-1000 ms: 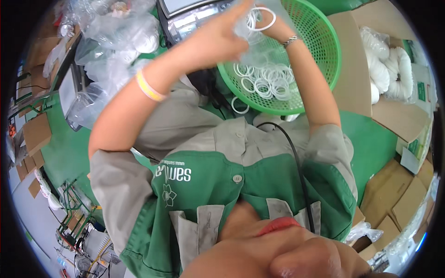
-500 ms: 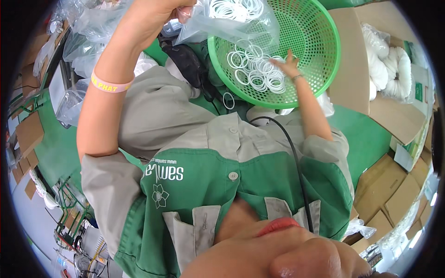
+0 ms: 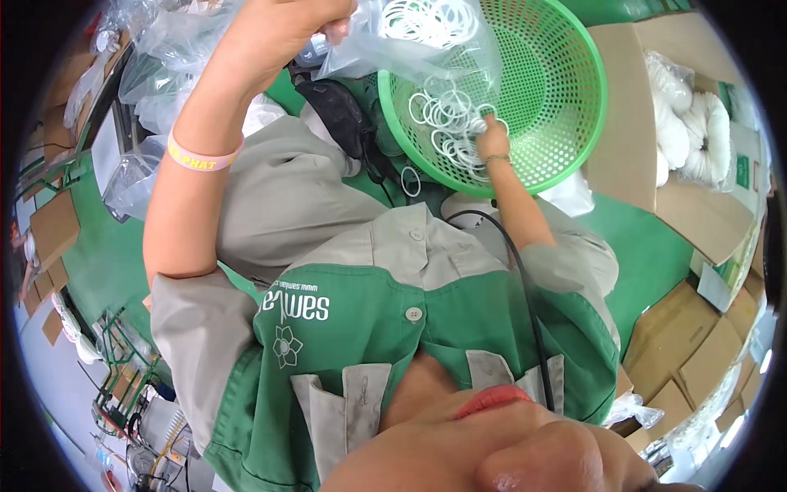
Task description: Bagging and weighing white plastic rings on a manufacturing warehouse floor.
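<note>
Left hand (image 3: 283,25) fingers clench a clear bag (image 3: 426,41) of white rings; right hand's (image 3: 492,139) grip unclear.

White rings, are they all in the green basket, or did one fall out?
One white ring lies outside the green basket, just below its rim. The others sit inside by the right hand or in the clear bag the left hand holds.
</note>
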A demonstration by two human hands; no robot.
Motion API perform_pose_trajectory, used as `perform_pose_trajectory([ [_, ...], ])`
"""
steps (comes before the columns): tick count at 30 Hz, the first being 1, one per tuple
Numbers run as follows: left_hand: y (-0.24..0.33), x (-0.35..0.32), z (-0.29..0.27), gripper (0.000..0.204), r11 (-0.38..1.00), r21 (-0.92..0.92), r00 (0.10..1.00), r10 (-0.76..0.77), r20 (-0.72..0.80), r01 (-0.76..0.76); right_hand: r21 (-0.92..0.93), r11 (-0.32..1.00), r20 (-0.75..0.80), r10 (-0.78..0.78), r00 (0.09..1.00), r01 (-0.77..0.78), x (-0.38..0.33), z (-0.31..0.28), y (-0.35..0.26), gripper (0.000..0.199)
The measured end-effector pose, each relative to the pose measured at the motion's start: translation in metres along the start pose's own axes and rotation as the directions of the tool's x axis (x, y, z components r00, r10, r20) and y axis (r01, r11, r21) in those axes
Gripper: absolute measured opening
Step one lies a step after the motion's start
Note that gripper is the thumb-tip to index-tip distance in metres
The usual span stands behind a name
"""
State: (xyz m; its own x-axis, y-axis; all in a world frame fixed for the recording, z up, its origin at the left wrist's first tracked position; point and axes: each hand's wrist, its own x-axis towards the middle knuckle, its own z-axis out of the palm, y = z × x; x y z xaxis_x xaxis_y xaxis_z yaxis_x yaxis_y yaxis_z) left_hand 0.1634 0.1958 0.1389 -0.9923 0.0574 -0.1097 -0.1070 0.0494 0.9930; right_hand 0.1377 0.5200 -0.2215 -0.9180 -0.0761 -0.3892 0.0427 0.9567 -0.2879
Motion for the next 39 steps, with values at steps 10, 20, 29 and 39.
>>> perform_pose_trajectory([
  [10, -0.004, 0.001, 0.01, 0.075, 0.961, 0.276, 1.0, 0.008, -0.021, -0.002, 0.97, -0.068, -0.244, -0.278, 0.929, 0.234, 0.018, -0.223, -0.025, 0.033],
  [20, 0.003, -0.005, 0.048, 0.081, 0.961, 0.244, 0.881, -0.002, 0.474, -0.129, 0.971, 0.223, 0.218, -0.708, 0.672, -0.08, 0.015, -0.192, -0.176, 0.03],
  [29, -0.006, 0.011, 0.0, 0.071, 0.98, -0.069, 0.977, 0.176, -0.123, -0.185, -0.01, 0.543, -0.282, -0.807, 0.519, 0.84, -0.068, -0.27, -0.181, 0.036],
  [39, -0.009, 0.008, -0.006, 0.07, 0.99, 0.004, 0.98, 0.142, -0.141, -0.143, 0.067, 0.435, 0.555, -0.764, 0.329, 0.898, -0.132, -0.017, -0.09, 0.013],
])
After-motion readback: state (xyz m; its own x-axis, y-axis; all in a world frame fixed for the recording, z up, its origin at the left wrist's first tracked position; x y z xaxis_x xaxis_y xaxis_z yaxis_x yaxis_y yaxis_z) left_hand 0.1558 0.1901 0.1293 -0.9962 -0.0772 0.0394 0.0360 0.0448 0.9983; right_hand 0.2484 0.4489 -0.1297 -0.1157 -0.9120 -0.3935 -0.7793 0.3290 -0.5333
